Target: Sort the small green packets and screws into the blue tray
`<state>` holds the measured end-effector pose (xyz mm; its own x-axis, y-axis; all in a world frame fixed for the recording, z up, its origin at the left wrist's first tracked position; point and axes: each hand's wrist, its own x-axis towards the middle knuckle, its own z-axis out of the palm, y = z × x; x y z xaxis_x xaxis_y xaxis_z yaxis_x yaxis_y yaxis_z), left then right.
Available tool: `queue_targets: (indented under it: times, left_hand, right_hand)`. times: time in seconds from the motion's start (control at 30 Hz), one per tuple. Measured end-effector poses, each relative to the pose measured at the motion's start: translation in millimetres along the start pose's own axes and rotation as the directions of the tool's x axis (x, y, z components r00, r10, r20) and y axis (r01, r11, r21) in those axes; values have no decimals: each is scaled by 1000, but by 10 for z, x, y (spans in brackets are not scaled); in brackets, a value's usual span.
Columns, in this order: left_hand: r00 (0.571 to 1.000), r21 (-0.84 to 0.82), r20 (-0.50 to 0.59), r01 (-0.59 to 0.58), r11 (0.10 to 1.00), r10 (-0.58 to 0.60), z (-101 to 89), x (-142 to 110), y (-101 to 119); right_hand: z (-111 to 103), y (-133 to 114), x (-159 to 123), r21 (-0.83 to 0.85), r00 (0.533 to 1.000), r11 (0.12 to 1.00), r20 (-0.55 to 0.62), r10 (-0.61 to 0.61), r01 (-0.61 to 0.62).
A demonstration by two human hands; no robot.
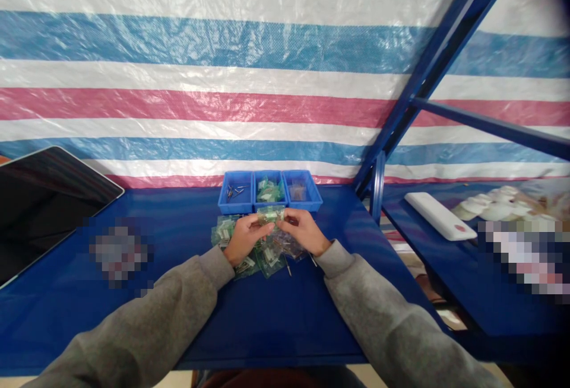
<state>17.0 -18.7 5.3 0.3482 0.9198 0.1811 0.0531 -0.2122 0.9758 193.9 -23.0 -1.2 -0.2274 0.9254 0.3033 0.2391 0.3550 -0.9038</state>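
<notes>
Between my two hands a small clear greenish plastic bag [270, 215] is stretched, with pale metallic parts inside. My left hand [244, 237] pinches its left side, and my right hand [306, 229] grips the right side. Beneath them a pile of similar small bags [269, 257] lies on the blue table, some greenish, some clear, holding metal pieces I cannot make out exactly. A thin metal pin [288, 270] sticks out at the front of the pile. Just behind my hands stand three joined blue bins.
The left bin [236, 205] holds several metal pins, the middle bin [269, 204] greenish bags, the right bin [307, 204] clear bags. A dark-screened tablet or monitor [48, 210] lies left. Right are a blue metal frame [378, 186] and a second table with a white power bank [439, 215].
</notes>
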Motion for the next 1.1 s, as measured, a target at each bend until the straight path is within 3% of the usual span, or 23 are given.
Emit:
queue_targets:
  times: [0.2, 0.57, 0.8, 1.1]
  left_hand:
    - [1000, -5, 20, -2, 1000, 2, -10, -1, 17]
    - [999, 32, 15, -33, 999, 33, -25, 4, -1]
    - [998, 74, 42, -41, 996, 38, -15, 7, 9]
    - [997, -10, 77, -15, 1000, 16, 6, -12, 37]
  right_hand:
    - [-2, -25, -12, -36, 999, 999, -43, -7, 6]
    - [-8, -54, 11, 147, 996, 988, -77, 50, -38]
    - [7, -84, 13, 166, 996, 985, -76, 52, -38]
    - [5, -81, 16, 193, 995, 980, -86, 58, -41]
